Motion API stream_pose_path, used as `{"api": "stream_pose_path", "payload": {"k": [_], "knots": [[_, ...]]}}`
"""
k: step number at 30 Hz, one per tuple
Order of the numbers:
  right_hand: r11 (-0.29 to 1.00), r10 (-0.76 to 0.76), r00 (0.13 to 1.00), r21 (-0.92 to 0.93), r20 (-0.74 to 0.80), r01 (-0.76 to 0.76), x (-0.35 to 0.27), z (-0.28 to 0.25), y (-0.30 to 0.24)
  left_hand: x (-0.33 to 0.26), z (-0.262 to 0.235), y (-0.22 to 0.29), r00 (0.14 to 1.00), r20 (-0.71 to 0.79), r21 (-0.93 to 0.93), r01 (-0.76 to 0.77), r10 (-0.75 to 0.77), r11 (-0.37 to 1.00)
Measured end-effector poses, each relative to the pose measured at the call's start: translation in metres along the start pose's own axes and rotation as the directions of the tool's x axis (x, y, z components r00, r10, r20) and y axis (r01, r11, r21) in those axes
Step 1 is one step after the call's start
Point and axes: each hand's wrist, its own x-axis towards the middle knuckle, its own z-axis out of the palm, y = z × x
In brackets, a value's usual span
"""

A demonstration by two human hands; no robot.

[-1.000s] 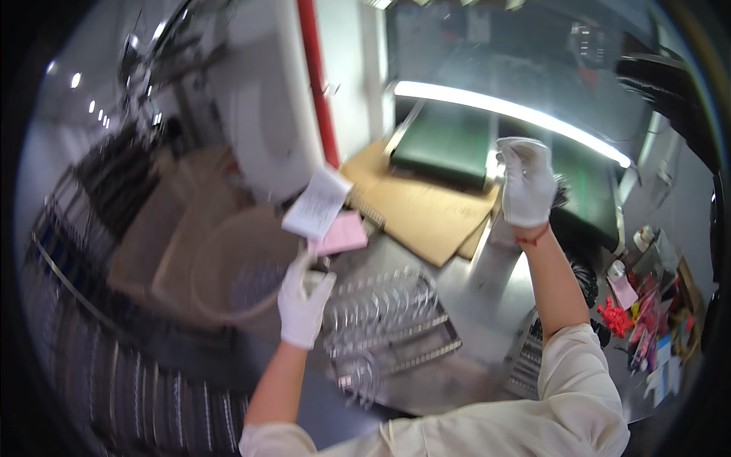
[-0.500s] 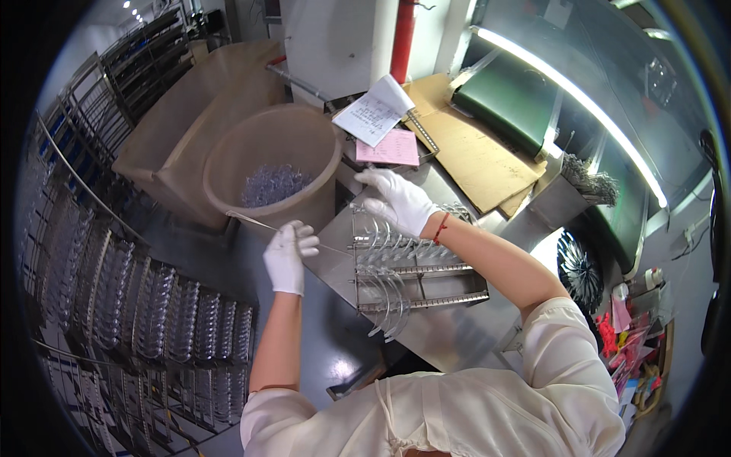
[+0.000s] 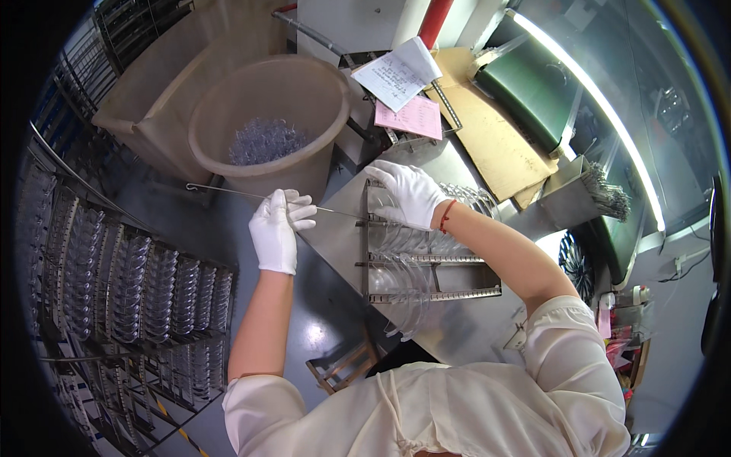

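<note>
My left hand [image 3: 276, 230], in a white glove, pinches a thin metal rod [image 3: 228, 190] with a small loop at its far left end. The rod's other end runs right toward a metal rack [image 3: 455, 295] on the steel table. Clear curved plastic pieces [image 3: 411, 286] stand in rows in this rack, some sticking out over its near side. My right hand [image 3: 407, 194], also gloved, is over the rack's far left corner. Its fingers are stretched out and the thumb is apart from them, just above the clear pieces; the palm side is hidden.
Beyond my left hand stands a brown tub [image 3: 320, 141] with clear scraps [image 3: 266, 142] inside. Racks of clear pieces [image 3: 156, 282] fill the left side. Paper sheets [image 3: 397, 72], cardboard [image 3: 495, 145] and a metal box of thin wires [image 3: 567, 194] lie along the table's far side.
The view has shifted. My left hand has moved slightly up and left with the rod, which now lies flatter. My right hand has come lower over the rack's corner.
</note>
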Motion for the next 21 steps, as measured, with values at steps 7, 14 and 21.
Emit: {"api": "stream_pose_path", "payload": {"k": [7, 14, 21], "knots": [[0.999, -0.037, 0.997, 0.002, -0.066, 0.037, 0.002, -0.002, -0.004, 0.022, -0.005, -0.034, 0.984, 0.099, -0.199, 0.165, -0.148, 0.966], [0.999, -0.005, 0.999, 0.045, -0.049, 0.008, 0.001, -0.001, -0.003, 0.022, -0.003, -0.064, 0.977, 0.083, -0.281, 0.211, -0.196, 0.936], [0.999, -0.016, 0.997, 0.031, -0.072, 0.018, 0.001, 0.0, -0.004, 0.024, 0.0, -0.085, 0.934, 0.019, -0.155, 0.355, -0.356, 0.922]]}}
